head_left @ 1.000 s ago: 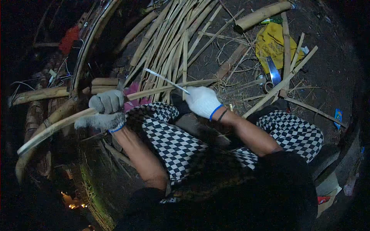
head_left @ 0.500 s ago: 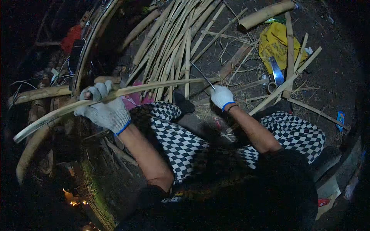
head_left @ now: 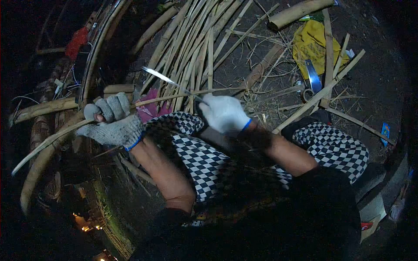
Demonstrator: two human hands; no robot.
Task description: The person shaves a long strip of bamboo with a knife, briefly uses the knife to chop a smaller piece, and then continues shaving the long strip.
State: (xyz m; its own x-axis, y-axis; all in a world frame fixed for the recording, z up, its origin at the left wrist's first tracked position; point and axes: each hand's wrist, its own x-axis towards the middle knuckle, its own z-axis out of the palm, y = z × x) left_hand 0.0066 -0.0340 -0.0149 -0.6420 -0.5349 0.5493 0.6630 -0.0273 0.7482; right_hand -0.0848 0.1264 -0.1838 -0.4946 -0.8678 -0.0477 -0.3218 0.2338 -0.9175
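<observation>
My left hand (head_left: 114,126), in a grey-white knit glove with a blue cuff, is closed around a long bamboo strip (head_left: 167,97). One end of the strip bends down to the far left; the other reaches right, past my right hand. My right hand (head_left: 224,114), gloved too, is closed on a knife (head_left: 160,75) whose thin bright blade points up and left above the strip. The knife's handle is hidden in the glove, and both hand and blade are a little blurred. Between the blade and the strip there appears to be a gap.
A heap of split bamboo strips (head_left: 191,48) lies ahead. To the right are a yellow bag (head_left: 311,41), a hand saw (head_left: 313,78), a thick bamboo piece (head_left: 300,14) and a long slat (head_left: 320,93). Small flames (head_left: 85,226) glow at lower left. Checkered trousers (head_left: 200,161) cover my legs.
My right hand has come left and nearer to me, swinging the knife blade up and left. The bamboo strip has turned to show a narrower side, and my left hand still grips it.
</observation>
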